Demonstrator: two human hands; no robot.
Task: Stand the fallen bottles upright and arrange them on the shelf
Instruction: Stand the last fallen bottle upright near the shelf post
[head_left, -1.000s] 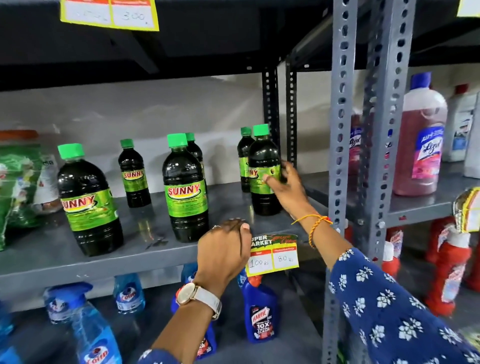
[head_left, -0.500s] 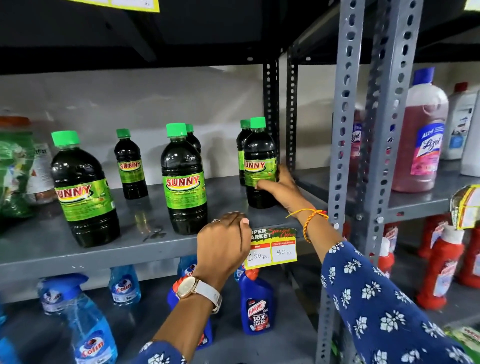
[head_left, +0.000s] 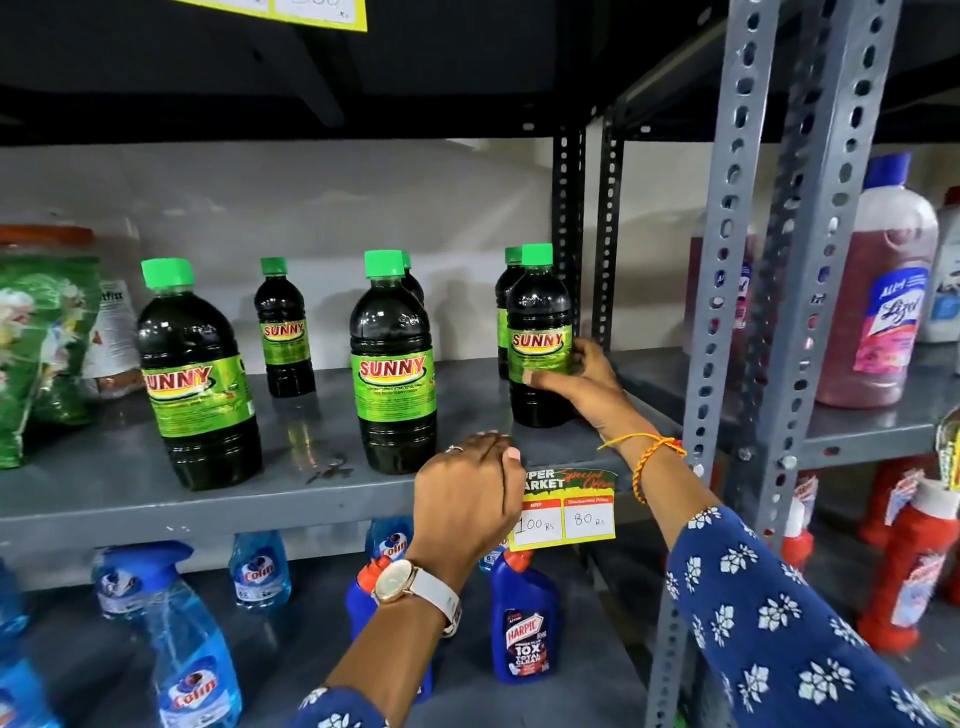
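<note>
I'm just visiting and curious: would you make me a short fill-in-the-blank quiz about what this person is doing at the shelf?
1. The right hand grips a dark Sunny bottle with a ____ cap.
2. The left hand, wearing a ____ on its wrist, rests on the grey metal shelf edge.
3. The yellow price tag shows a discounted price of ____ Rs.
4. Every dark Sunny bottle in view stands ____.

Missing words: green; watch; 80; upright

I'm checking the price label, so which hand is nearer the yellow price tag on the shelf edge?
Left. The left hand rests on the shelf edge against the price tag; the right hand is above it, gripping a Sunny bottle.
</note>
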